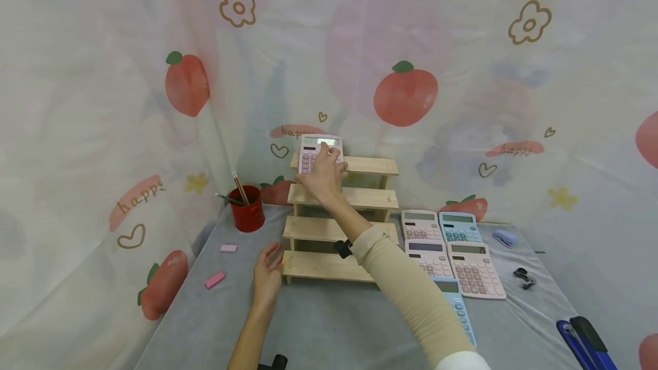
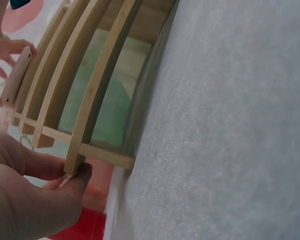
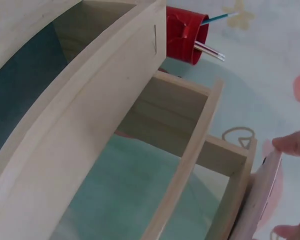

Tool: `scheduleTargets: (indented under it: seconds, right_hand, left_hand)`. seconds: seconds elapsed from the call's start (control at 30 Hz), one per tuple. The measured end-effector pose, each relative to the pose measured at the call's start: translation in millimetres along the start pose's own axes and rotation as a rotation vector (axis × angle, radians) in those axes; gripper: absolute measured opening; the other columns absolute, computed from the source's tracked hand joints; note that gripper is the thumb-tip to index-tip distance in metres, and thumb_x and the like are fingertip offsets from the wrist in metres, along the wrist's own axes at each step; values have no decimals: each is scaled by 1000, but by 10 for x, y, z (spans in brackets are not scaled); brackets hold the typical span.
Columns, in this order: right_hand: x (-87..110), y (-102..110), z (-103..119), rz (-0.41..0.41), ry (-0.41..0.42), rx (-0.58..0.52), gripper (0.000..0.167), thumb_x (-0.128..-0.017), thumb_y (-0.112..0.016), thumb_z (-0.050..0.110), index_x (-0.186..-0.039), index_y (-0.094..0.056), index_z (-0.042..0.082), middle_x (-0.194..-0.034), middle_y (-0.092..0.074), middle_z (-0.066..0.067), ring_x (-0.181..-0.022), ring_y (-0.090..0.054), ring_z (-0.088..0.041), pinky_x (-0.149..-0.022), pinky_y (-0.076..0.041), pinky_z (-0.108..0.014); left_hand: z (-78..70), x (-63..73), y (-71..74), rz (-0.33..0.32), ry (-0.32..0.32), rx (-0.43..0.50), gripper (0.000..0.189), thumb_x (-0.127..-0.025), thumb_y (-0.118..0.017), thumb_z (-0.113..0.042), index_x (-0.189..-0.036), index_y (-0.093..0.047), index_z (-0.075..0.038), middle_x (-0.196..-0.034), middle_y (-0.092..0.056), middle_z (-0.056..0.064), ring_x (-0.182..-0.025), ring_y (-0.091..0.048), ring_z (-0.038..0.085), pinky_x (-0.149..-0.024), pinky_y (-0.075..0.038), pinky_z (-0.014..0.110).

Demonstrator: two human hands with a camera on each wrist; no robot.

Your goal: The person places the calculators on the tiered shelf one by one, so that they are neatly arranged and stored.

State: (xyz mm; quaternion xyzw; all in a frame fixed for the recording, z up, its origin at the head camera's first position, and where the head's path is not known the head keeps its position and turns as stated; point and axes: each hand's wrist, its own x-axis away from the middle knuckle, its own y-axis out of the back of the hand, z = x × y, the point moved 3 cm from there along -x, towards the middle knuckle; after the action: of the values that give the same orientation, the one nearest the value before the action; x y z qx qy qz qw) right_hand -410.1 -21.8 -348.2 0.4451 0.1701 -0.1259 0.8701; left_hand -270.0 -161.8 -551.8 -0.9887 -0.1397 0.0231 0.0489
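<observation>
On the gray tabletop (image 1: 319, 324), the left hand (image 1: 268, 274) pinches the bottom step of a wooden tiered stand (image 1: 321, 267). Farther back, the right hand (image 1: 326, 175) grips a pink calculator (image 1: 309, 156) at the top step's left end.

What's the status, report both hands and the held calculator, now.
Right hand holding pink calculator at top step. Left hand pinching left end of bottom step. Nothing visible blocking calculator.
</observation>
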Motion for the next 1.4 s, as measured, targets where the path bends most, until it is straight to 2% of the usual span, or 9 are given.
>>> scheduleTargets:
  seconds: [0.2,0.3,0.43,0.57,0.77,0.9,1.07,1.17,1.4]
  right_hand:
    - [-17,-61,-18,-22,-37,133,106,-78,-89,49,-157,-31,7,-156,-33,-33,-128,-43,-66,-101,-43,-70]
    - [-6,-44,-55,-12,-40,154,112,-78,-88,54,-160,-27,7,-160,-28,-33,-130,-44,-62,-103,-43,-67]
    - [41,40,-145,-17,-18,91,117,-75,-89,58,-161,-27,9,-163,-25,-29,-132,-44,-54,-103,-42,-63]
    - [144,169,-256,-44,24,-21,112,-76,-90,56,-159,-31,10,-164,-26,-26,-139,-41,-49,-106,-39,-64]
    - [399,400,-390,-30,71,-95,99,-82,-87,49,-158,-36,10,-164,-28,-25,-150,-30,-44,-115,-31,-67]
    - [588,592,-489,-25,81,-97,95,-83,-85,52,-156,-40,12,-165,-29,-20,-151,-31,-41,-117,-31,-65]
    - [869,822,-724,-17,98,-96,92,-84,-84,53,-155,-42,14,-164,-32,-15,-146,-38,-42,-114,-35,-66]
    - [1047,935,-880,-7,111,-107,91,-85,-84,51,-155,-42,13,-163,-32,-16,-145,-39,-44,-113,-35,-68]
    - [1437,1102,-1291,12,57,-110,93,-84,-86,48,-157,-41,12,-165,-31,-16,-143,-40,-47,-105,-39,-73]
  left_hand:
    - [-5,7,-60,-2,4,1,57,-97,-46,18,-152,-38,8,-155,-43,32,-143,-44,49,-116,-37,60]
    - [1,0,-76,-13,11,1,56,-96,-46,18,-151,-40,7,-154,-44,31,-142,-46,48,-116,-38,58]
    - [29,-8,-79,-25,16,-4,55,-96,-45,19,-150,-41,7,-154,-45,30,-142,-46,47,-115,-38,58]
    - [38,-4,-70,-25,19,-13,55,-96,-46,18,-150,-41,7,-155,-45,28,-143,-46,46,-116,-38,57]
    - [29,20,-11,-27,6,-31,56,-96,-45,20,-150,-43,5,-154,-46,28,-142,-46,46,-115,-39,57]
    - [33,12,24,-21,-11,-26,56,-95,-46,20,-149,-43,5,-154,-46,28,-142,-47,46,-115,-39,57]
    - [32,6,10,-18,-46,-34,56,-94,-45,21,-149,-44,7,-152,-47,31,-140,-49,47,-113,-40,57]
    - [37,4,4,-24,-32,-43,56,-94,-45,21,-148,-45,7,-152,-48,30,-141,-49,46,-113,-40,56]
    - [36,-3,5,-32,-22,-45,55,-94,-45,21,-147,-45,8,-151,-48,31,-140,-49,48,-113,-41,58]
